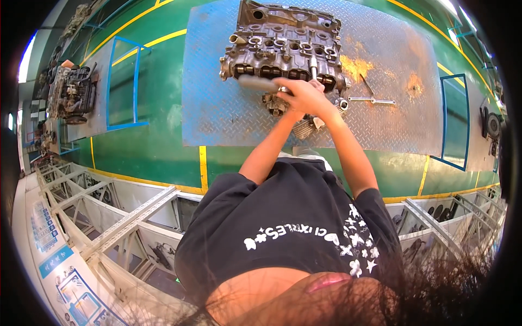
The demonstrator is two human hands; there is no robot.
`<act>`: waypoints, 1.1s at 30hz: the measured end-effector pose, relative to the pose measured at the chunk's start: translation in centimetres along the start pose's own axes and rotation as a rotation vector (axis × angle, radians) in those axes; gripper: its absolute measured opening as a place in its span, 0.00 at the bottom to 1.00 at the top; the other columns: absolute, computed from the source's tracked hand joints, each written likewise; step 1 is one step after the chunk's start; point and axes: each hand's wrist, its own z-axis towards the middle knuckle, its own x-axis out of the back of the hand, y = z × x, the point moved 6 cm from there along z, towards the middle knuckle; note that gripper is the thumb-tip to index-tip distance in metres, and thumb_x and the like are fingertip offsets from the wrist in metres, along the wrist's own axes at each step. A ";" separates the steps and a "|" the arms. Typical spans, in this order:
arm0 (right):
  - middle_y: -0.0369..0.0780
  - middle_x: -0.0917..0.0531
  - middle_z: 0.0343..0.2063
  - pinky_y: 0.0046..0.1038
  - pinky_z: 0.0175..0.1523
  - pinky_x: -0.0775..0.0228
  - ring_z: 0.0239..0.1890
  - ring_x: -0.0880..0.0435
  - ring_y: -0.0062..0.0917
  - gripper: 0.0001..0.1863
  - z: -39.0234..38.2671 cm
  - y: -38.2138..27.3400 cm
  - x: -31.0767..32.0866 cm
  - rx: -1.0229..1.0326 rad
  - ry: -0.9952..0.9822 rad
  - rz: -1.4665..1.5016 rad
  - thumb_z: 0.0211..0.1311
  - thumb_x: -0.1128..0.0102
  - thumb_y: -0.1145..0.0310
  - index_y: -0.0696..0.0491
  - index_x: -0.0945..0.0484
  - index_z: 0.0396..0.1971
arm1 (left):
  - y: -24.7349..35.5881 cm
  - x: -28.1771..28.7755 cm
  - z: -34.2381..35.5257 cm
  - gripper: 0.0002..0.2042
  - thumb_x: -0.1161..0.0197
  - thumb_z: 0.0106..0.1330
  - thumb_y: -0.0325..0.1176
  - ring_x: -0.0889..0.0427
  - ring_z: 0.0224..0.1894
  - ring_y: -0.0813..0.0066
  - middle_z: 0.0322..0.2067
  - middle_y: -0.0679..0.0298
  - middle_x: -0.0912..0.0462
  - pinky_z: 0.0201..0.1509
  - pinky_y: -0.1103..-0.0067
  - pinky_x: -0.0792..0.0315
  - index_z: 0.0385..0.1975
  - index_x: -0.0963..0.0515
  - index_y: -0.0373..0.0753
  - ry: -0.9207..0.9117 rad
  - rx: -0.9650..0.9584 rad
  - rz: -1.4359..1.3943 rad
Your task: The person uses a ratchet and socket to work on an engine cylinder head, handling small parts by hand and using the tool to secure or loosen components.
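A grimy metal engine block [283, 38] lies on the diamond-plate worktable in front of me. A silver socket extension [314, 64] points into its near face. My left hand [317, 85] closes around the near end of that extension, mostly covered by the other hand. Crossing over it, my right hand [307, 99] grips a ratchet wrench [256, 83], whose grey handle sticks out to the left, smeared by motion. Below my hands are smaller metal engine parts [302, 129], partly covered by my wrists. The ratchet's head is hidden.
Right of the engine block, a silver wrench [380, 101] and a thin dark rod [366, 84] lie on the worktable [402, 125] near rusty orange stains. Blue railings [136, 87] stand to the left. Another engine [73, 95] sits beyond them. White metal framing [128, 220] runs behind me.
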 end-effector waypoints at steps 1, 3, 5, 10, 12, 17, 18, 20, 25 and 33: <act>0.49 0.15 0.35 0.32 0.42 0.26 0.35 0.14 0.35 0.17 -0.4 1.3 -0.2 -0.073 -0.141 -0.089 0.63 0.37 0.67 0.54 0.23 0.51 | -0.3 -0.7 0.5 0.13 0.41 0.69 0.34 0.22 0.48 0.72 0.41 0.67 0.23 0.55 0.72 0.28 0.50 0.27 0.38 0.117 -0.037 0.157; 0.44 0.14 0.35 0.30 0.42 0.26 0.35 0.16 0.27 0.16 -1.2 2.3 1.2 -0.212 0.046 0.136 0.63 0.37 0.67 0.56 0.22 0.50 | 0.7 -2.2 0.1 0.19 0.39 0.66 0.34 0.24 0.52 0.72 0.47 0.63 0.24 0.56 0.71 0.29 0.54 0.30 0.36 0.365 -0.147 0.500; 0.39 0.15 0.33 0.27 0.41 0.27 0.34 0.19 0.20 0.16 -2.7 2.2 2.8 -0.344 0.516 0.447 0.66 0.39 0.68 0.57 0.25 0.51 | 3.4 -3.0 -1.2 0.24 0.36 0.63 0.35 0.25 0.57 0.72 0.54 0.59 0.24 0.57 0.70 0.29 0.58 0.32 0.34 0.654 -0.293 0.853; 0.40 0.17 0.33 0.31 0.43 0.28 0.35 0.19 0.28 0.15 -8.5 5.4 2.7 -0.382 1.360 0.400 0.71 0.48 0.67 0.56 0.31 0.53 | 7.0 -7.1 1.5 0.16 0.35 0.60 0.34 0.18 0.44 0.68 0.42 0.56 0.15 0.50 0.71 0.26 0.45 0.22 0.32 0.433 0.399 1.286; 0.41 0.16 0.34 0.35 0.42 0.28 0.34 0.18 0.32 0.11 -7.0 3.8 3.6 -0.394 1.284 0.194 0.71 0.50 0.67 0.56 0.29 0.48 | 3.7 -4.2 -0.3 0.24 0.32 0.58 0.40 0.15 0.46 0.61 0.49 0.51 0.17 0.45 0.70 0.24 0.54 0.26 0.38 0.713 -0.137 0.436; 0.48 0.15 0.35 0.40 0.44 0.27 0.39 0.16 0.44 0.21 -1.2 0.7 1.2 -0.199 -0.041 -0.110 0.60 0.36 0.64 0.45 0.23 0.55 | 0.6 -4.0 0.1 0.25 0.34 0.61 0.38 0.17 0.47 0.64 0.49 0.54 0.18 0.50 0.72 0.26 0.57 0.29 0.38 0.559 -0.322 0.035; 0.45 0.14 0.33 0.34 0.42 0.26 0.35 0.15 0.38 0.21 -1.3 1.2 1.7 -0.152 0.232 0.056 0.62 0.37 0.65 0.49 0.25 0.56 | 1.7 -3.9 -0.5 0.25 0.35 0.62 0.37 0.18 0.47 0.65 0.49 0.55 0.18 0.51 0.72 0.26 0.58 0.30 0.38 0.607 -0.318 0.182; 0.40 0.16 0.30 0.27 0.41 0.27 0.32 0.17 0.26 0.20 -4.1 3.5 3.7 -0.331 0.724 0.482 0.68 0.41 0.67 0.54 0.29 0.57 | 4.7 -4.9 0.1 0.25 0.35 0.63 0.37 0.18 0.48 0.66 0.49 0.56 0.18 0.53 0.73 0.27 0.59 0.31 0.38 0.622 -0.176 0.632; 0.45 0.17 0.37 0.28 0.43 0.27 0.37 0.18 0.27 0.18 -6.7 3.1 3.7 -0.359 1.291 0.673 0.72 0.47 0.65 0.52 0.30 0.59 | 6.7 -6.5 1.5 0.23 0.39 0.68 0.36 0.19 0.43 0.67 0.43 0.61 0.19 0.51 0.74 0.25 0.61 0.33 0.38 0.496 0.046 0.542; 0.43 0.15 0.25 0.36 0.38 0.25 0.29 0.15 0.36 0.14 -2.1 2.0 1.0 -0.447 0.428 0.182 0.71 0.48 0.62 0.44 0.23 0.54 | 2.1 -4.0 -0.8 0.33 0.35 0.62 0.41 0.17 0.36 0.65 0.41 0.59 0.20 0.45 0.73 0.24 0.67 0.36 0.44 0.653 -0.367 0.124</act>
